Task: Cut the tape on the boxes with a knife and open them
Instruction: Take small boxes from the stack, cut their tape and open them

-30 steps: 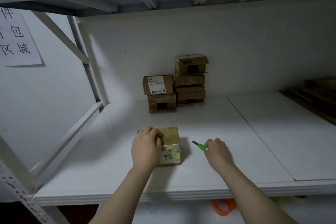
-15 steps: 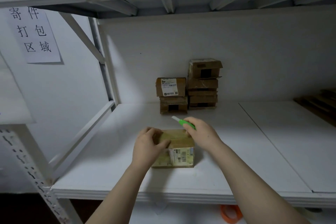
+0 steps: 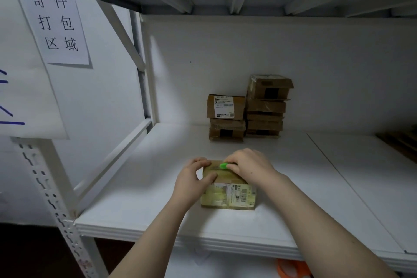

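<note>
Sitting near the front of the white shelf (image 3: pixel 135 198), the small taped box (image 3: pixel 229 195) is being steadied at its L side by the left hand (image 3: pixel 191 178), fingers (image 3: pixel 198 161) curling over the far top edge & thumb pressing on the top. The right hand (image 3: pixel 250 166) is gripping a green knife (image 3: pixel 223 166), fingers curling round it, its green end over the box top; blade hidden. At the back, stacked boxes (image 3: pixel 226 117) are standing, w/ a paper sign (image 3: pixel 56 27) hanging at L.
</note>
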